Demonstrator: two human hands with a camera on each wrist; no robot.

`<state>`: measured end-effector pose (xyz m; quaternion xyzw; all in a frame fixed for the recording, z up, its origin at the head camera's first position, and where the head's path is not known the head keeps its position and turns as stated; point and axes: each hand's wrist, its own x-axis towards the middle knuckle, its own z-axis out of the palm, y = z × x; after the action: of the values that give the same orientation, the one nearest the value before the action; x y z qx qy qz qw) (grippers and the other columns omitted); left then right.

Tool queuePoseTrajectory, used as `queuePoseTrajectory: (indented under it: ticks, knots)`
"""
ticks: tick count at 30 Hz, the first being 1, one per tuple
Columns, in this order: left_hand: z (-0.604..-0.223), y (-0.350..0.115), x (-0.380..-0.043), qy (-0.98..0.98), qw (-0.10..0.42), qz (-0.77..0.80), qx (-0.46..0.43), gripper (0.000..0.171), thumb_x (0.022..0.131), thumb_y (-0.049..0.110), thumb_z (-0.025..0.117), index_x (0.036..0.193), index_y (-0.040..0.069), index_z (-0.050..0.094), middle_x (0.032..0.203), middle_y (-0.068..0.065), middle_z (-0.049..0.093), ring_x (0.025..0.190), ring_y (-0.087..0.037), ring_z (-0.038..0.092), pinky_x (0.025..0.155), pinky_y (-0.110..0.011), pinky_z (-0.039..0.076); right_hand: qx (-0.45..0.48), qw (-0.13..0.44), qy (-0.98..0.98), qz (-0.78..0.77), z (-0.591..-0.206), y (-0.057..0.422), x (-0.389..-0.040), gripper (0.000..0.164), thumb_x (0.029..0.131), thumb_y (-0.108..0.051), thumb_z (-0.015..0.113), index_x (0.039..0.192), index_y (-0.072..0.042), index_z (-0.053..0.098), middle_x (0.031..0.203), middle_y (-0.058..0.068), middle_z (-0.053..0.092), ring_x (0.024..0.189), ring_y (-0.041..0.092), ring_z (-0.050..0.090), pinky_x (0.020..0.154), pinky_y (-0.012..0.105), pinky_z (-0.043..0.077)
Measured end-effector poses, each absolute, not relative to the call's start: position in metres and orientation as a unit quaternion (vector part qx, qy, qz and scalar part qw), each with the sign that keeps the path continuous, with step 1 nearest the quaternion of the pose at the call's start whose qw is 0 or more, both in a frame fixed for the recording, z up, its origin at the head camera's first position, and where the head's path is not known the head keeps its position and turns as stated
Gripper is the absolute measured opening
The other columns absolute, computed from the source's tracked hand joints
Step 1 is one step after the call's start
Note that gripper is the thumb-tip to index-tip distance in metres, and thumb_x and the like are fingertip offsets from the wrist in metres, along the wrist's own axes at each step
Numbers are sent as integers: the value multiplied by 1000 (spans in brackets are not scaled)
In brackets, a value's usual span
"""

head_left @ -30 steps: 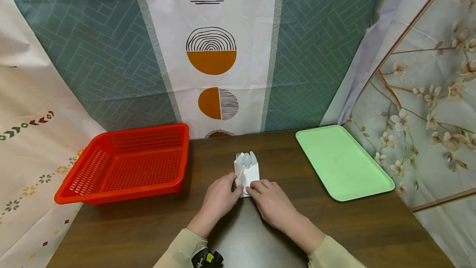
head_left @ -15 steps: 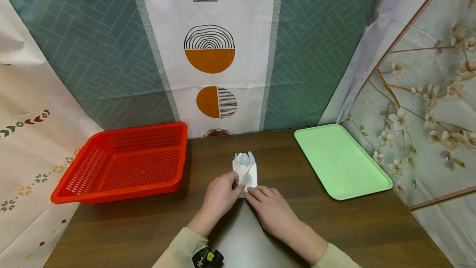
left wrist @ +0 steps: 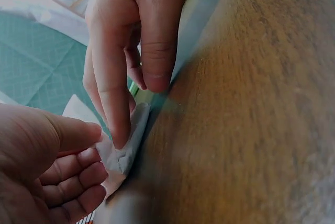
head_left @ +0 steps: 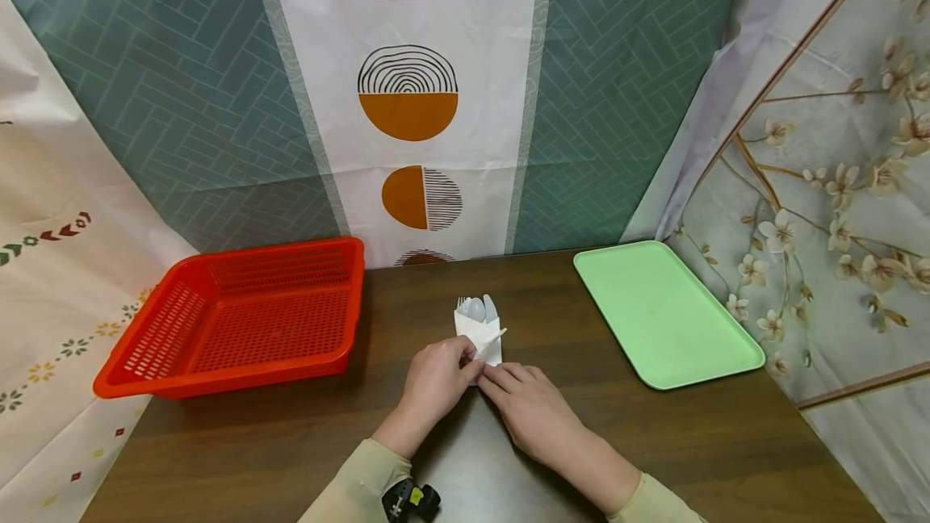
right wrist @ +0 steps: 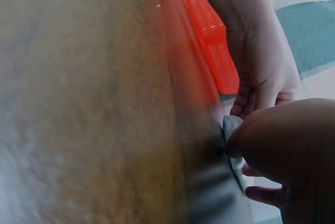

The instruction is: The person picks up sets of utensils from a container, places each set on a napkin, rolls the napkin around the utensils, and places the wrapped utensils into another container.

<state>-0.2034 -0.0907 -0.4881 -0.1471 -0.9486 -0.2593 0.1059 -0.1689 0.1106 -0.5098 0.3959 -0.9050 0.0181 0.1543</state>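
Observation:
A white paper napkin (head_left: 482,342) lies folded around a plastic fork (head_left: 462,304), spoon (head_left: 475,311) and knife (head_left: 490,308), whose ends stick out at the top. My left hand (head_left: 436,378) pinches the napkin near its lower left with thumb and forefinger; the left wrist view shows the thumb tip against the paper. One pointed flap of napkin stands out to the right. My right hand (head_left: 534,410) rests its extended fingertips on the napkin's bottom end, holding it against the wooden table (head_left: 240,458). Both hands hide the lower part of the bundle.
To the left stands a red perforated plastic basket (head_left: 272,337), its near corner at the table's left edge. A light green tray (head_left: 668,317) lies at the back right. Patterned cloth hangs behind the table and along both sides.
The napkin's front flap has been folded across to the right, with its tip now pointing past the right edge. My right fingertips have slid slightly down towards the bottom end.

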Motion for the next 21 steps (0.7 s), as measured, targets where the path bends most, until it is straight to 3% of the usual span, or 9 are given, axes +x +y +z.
queuePoseTrajectory:
  ticks: [9, 21]
  knots:
    - [-489, -91, -207, -949, 96, -258, -156, 16, 96, 22, 88, 87, 19, 76, 75, 10, 67, 64, -11, 54, 61, -32, 44, 412, 154, -898, 33, -508, 116, -170, 41, 106, -12, 70, 148, -11, 70, 149, 3, 66, 133, 24, 63, 109, 45, 53]
    - [-490, -91, -207, -947, 115, -245, -176, 9, 96, 23, 88, 92, 18, 84, 84, 7, 78, 71, -15, 68, 65, -35, 52, 423, 121, -893, 90, -508, 126, -168, 46, 108, -12, 71, 153, -8, 65, 157, 9, 62, 143, 27, 60, 115, 47, 51]
